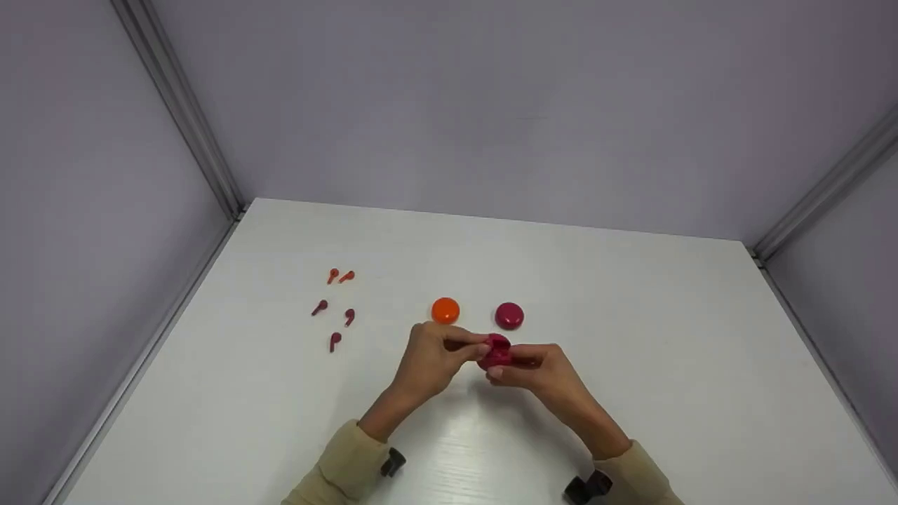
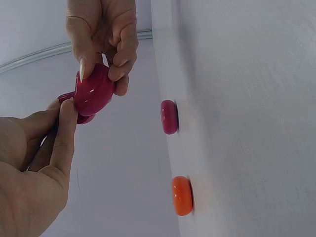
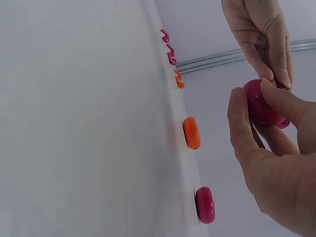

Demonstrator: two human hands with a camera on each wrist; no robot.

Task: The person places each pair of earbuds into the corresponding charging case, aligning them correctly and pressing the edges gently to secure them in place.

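A magenta case [image 1: 497, 352] is held at frame centre btwn left hand [image 1: 431, 358] & right hand [image 1: 540, 372]. Orange case [image 1: 445, 310] & magenta case no. 2 [image 1: 509, 315] are seen just above; five earbuds [image 1: 335, 308] are scattered centre-left.

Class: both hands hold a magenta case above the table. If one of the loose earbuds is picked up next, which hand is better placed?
Probably the left hand: the earbuds lie on its side, while the right hand grips the magenta case farther away.
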